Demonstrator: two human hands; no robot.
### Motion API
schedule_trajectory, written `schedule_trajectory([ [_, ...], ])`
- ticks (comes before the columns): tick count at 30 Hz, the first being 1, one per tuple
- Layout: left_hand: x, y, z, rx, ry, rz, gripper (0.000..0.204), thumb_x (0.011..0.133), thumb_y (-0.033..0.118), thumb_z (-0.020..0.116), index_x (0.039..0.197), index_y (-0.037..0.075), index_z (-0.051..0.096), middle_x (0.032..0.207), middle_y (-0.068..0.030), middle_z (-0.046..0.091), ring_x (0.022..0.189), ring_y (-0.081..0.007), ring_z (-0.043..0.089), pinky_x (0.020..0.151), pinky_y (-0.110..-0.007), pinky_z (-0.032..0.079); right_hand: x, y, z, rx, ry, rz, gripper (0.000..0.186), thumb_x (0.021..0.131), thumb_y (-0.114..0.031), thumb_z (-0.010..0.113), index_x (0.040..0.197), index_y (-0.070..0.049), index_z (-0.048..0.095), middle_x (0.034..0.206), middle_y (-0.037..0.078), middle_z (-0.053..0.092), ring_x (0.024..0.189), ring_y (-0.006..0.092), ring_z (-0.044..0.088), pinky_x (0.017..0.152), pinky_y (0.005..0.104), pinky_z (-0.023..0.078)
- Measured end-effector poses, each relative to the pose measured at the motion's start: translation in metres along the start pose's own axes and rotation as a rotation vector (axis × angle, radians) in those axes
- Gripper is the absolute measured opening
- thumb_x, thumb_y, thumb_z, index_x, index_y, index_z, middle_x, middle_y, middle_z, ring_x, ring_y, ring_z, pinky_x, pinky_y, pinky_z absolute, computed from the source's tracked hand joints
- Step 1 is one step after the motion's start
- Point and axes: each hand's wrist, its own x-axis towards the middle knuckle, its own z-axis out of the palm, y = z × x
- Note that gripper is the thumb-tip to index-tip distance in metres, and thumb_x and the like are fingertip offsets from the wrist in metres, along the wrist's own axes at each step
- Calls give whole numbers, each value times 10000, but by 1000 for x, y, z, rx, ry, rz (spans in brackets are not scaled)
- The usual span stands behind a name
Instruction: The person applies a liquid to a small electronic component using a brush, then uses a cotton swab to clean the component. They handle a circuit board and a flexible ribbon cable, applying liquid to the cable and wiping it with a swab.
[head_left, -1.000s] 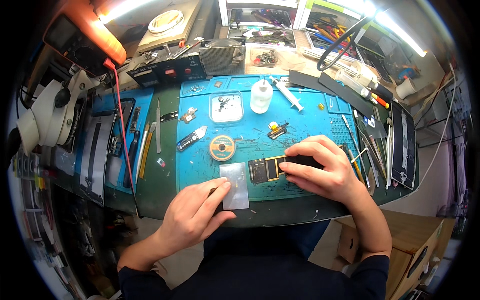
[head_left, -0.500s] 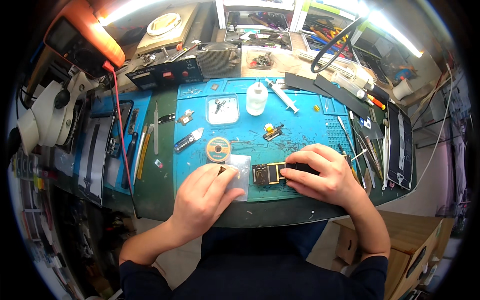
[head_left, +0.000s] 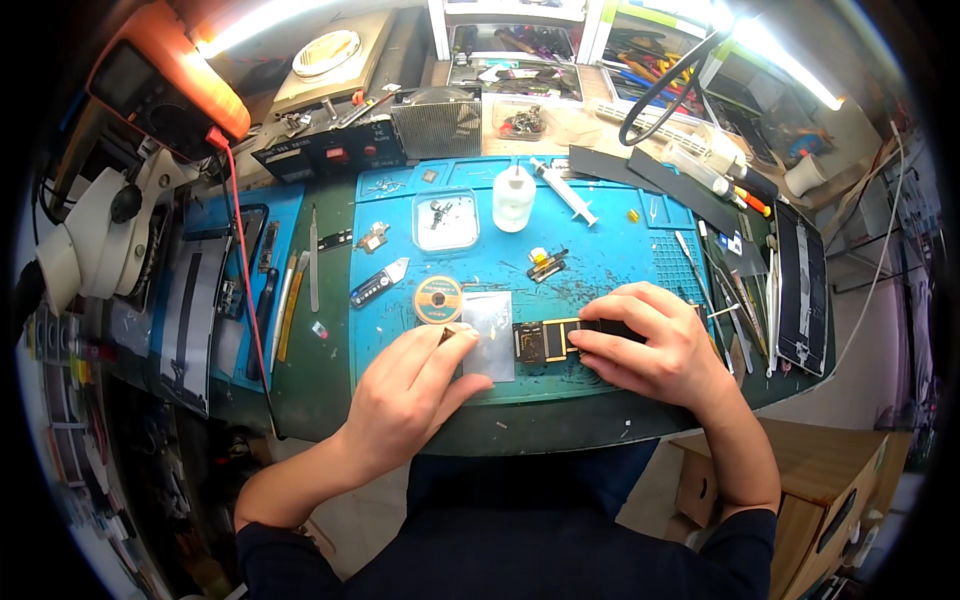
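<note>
My left hand is closed in a pinch beside a translucent plastic sheet or small bag. Between thumb and forefinger shows a small dark brown piece, mostly covered, its kind unclear. To the right, my right hand grips a dark phone circuit board with a yellow-edged section, fingers over its right part. The board lies low over the blue work mat, just right of the plastic sheet. Touching the sheet's upper left is an orange-labelled wire spool.
Beyond my hands stand a white bottle, a syringe and a clear tray of small parts. A small black module lies mid-mat. Tweezers and picks line the right; a red cable hangs at left.
The plastic sheet has slid slightly away and to the right. The circuit board and my right hand have shifted a little right; my left hand keeps its pinch.
</note>
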Motion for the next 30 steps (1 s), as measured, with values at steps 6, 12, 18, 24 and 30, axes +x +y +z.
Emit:
schedule_trajectory([
  [6, 9, 2, 7, 77, 22, 25, 485, 872, 121, 949, 1279, -7, 719, 1173, -175, 751, 1053, -384, 739, 913, -462, 610, -11, -6, -2, -7, 0, -3, 312, 833, -143, 897, 1119, -89, 784, 1162, 57, 733, 1011, 250, 747, 850, 383, 634],
  [12, 14, 6, 12, 100, -23, 32, 448, 891, 100, 920, 1275, -13, 718, 1161, -191, 746, 1063, -405, 722, 932, -477, 598, -23, -21, -4, -23, 11, 24, 263, 902, -181, 889, 1121, -93, 772, 1188, 57, 744, 1043, 236, 756, 863, 380, 626],
  [18, 2, 6, 5, 88, 0, 11, 353, 942, -13, 832, 1274, -36, 716, 1172, -199, 751, 1055, -387, 732, 909, -462, 606, -52, -1, -51, -376, 257, 551, 144, 989, -176, 843, 1099, -86, 819, 986, 88, 796, 880, 264, 770, 760, 380, 618],
  [24, 0, -2, 2, -26, 71, 15, 333, 901, -150, 717, 1214, -41, 747, 1201, -194, 778, 1023, -385, 741, 887, -453, 605, -58, 5, -75, -266, 224, 917, 114, 1010, -169, 805, 1088, -88, 828, 995, 83, 807, 885, 318, 767, 779, 423, 607],
  [30, 5, -5, -13, -69, 46, -35, 269, 835, -200, 637, 1042, -43, 707, 1251, -195, 786, 1007, -378, 737, 865, -432, 593, -66, 1, -71, -243, 84, 890, 135, 1025, -244, 795, 1067, -120, 829, 994, 106, 811, 888, 337, 782, 768, 432, 606],
])
